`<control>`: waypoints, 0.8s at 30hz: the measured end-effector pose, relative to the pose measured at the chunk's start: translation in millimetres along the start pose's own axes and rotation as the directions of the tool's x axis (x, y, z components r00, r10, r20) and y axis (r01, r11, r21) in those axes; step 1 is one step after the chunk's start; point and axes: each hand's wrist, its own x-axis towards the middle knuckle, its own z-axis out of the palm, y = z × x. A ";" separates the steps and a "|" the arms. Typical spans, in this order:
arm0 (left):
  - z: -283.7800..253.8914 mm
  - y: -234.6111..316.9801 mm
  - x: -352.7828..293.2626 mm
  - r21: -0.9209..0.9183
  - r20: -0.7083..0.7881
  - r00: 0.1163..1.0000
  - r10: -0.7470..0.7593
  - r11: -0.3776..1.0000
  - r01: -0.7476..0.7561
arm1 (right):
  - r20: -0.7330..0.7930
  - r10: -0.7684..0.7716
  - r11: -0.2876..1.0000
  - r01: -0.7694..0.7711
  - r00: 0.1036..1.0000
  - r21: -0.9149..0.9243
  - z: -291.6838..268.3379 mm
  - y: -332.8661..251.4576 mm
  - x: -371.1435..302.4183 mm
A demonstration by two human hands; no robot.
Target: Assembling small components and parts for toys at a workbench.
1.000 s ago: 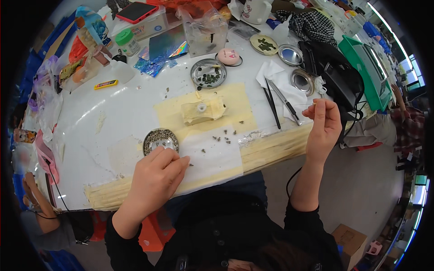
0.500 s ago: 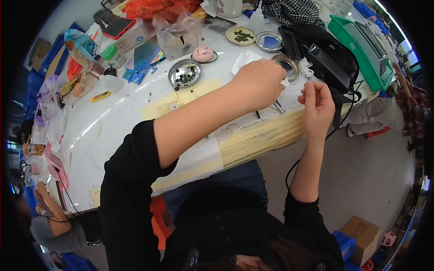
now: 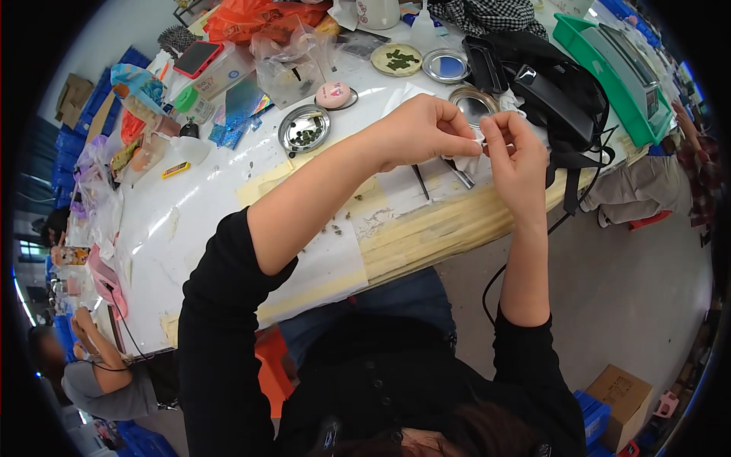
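Observation:
My left hand (image 3: 430,133) and my right hand (image 3: 520,160) meet fingertip to fingertip above the table's front edge. Both are pinched closed. A scrap of white tissue (image 3: 479,136) shows at the left fingertips. Whatever the right thumb and finger hold is too small to make out. Just beneath the hands lie a silver metal tool (image 3: 462,177) and a thin black tool (image 3: 420,183). Behind them stands a round metal tin (image 3: 474,101), partly covered by my fingers. Farther left, a round metal dish (image 3: 283,134) holds small dark green pieces.
A pale dish (image 3: 378,64) with green pieces and a blue-centred tin (image 3: 446,67) stand at the back. A black bag (image 3: 567,114) and green tray (image 3: 636,126) occupy the right. A pink round case (image 3: 333,94) and plastic bags sit left. Another person (image 3: 110,381) works at far left.
My left hand has turned from a fist-like pose to a fingertip pinch. My right hand has moved left and slightly up, and the two hands' fingertips now meet.

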 end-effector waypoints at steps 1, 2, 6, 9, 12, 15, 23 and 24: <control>1.1 -1.7 0.3 -0.043 0.002 1.000 -0.014 0.999 0.014 | 0.008 0.000 1.000 0.000 1.000 0.027 1.2 1.4 1.2; 2.4 -4.2 1.1 -0.074 -0.013 1.000 -0.008 0.997 0.007 | 0.015 0.000 0.999 -0.001 1.000 0.053 3.0 3.9 2.2; 7.4 -7.8 1.7 -0.089 -0.047 0.998 0.046 0.995 -0.050 | -0.008 0.019 0.993 -0.018 1.000 0.115 5.7 10.7 2.8; 9.7 -7.4 -4.5 -0.001 -0.053 0.997 0.065 0.998 -0.065 | -0.041 0.089 0.982 -0.081 0.995 0.170 4.7 6.3 3.1; 12.5 -5.8 -11.4 0.073 -0.060 0.995 0.079 0.995 -0.075 | -0.021 0.142 0.967 -0.134 0.990 0.217 1.5 7.3 3.4; 10.0 -6.9 -15.4 0.090 -0.086 0.994 0.065 0.994 -0.058 | -0.021 0.171 0.948 -0.159 0.985 0.275 -1.1 11.1 4.5; -2.6 -11.4 -19.8 -0.087 -0.097 0.994 -0.058 0.995 0.050 | -0.036 0.147 0.951 -0.131 0.988 0.281 0.9 7.9 -0.5; -1.6 -10.3 -19.9 -0.130 -0.087 0.995 -0.057 0.990 0.046 | -0.026 0.138 0.954 -0.126 0.990 0.271 2.5 6.4 -1.7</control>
